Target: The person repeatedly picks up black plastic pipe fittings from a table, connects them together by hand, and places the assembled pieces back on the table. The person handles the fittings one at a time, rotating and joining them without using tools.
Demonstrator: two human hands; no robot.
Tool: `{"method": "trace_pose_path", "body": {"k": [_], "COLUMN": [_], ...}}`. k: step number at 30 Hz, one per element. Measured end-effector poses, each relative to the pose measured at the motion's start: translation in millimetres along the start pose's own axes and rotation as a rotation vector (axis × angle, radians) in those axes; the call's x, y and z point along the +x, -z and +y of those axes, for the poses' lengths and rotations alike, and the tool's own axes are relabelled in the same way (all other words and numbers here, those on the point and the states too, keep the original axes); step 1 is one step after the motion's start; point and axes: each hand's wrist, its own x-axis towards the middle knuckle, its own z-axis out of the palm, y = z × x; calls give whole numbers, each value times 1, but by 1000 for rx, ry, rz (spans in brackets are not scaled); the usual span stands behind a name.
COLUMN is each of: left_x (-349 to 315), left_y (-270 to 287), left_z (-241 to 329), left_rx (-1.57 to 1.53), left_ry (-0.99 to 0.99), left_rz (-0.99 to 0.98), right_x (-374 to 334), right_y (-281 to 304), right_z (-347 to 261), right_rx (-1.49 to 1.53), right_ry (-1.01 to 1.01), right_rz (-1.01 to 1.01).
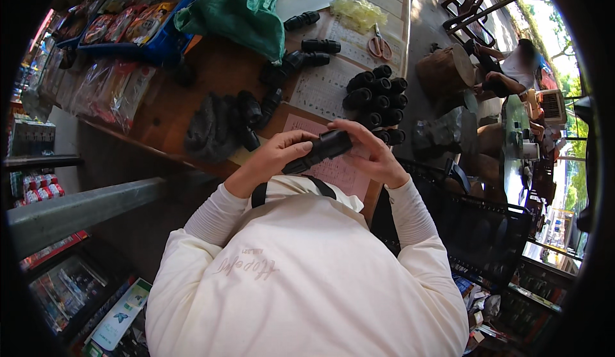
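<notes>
A black ribbed plastic pipe coupling point(320, 151) is held at a slant in front of my chest, above the near edge of the table. My left hand point(268, 159) is closed round its lower left end, the thumb lying along the top. At its upper right end my right hand point(378, 157) curves loosely around the nut, fingers over the top and thumb below. Just beyond, a cluster of similar black couplings point(379, 98) stands to the right. More black fittings point(250, 108) lie to the left beside a dark grey cloth point(210, 129).
The wooden table point(173, 110) bears printed sheets point(320, 91), a green bag point(240, 14), yellowish netting point(359, 14) and scissors point(379, 44). A blue crate point(163, 48) of packets stands far left. A metal bar point(90, 209) crosses at left. A person point(519, 65) sits at far right.
</notes>
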Motion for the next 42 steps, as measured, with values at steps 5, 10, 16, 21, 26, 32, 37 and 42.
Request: {"method": "trace_pose_path", "body": {"k": [5, 10, 16, 21, 26, 32, 37, 42], "left_x": [-1, 0, -4, -4, -4, -6, -8, -6], "left_y": [-8, -9, -3, 5, -6, -20, -18, -3], "left_z": [6, 0, 7, 1, -10, -3, -2, -5], "left_rx": [264, 478, -76, -346, 81, 731, 667, -3], "left_ry": [-157, -289, 114, 313, -11, -442, -335, -2], "left_rz": [48, 109, -41, -143, -51, 233, 185, -29], "right_x": [-3, -2, -5, -8, -8, -7, -4, -8], "right_y": [-4, -5, -5, 2, 0, -7, -8, -4], "right_z": [5, 12, 0, 6, 10, 12, 12, 15], "right_rx": [289, 175, 258, 291, 421, 333, 243, 465], "right_ry": [-365, -552, -167, -36, 6, -493, -431, -266], "right_rz": [191, 166, 74, -15, 39, 155, 180, 114]}}
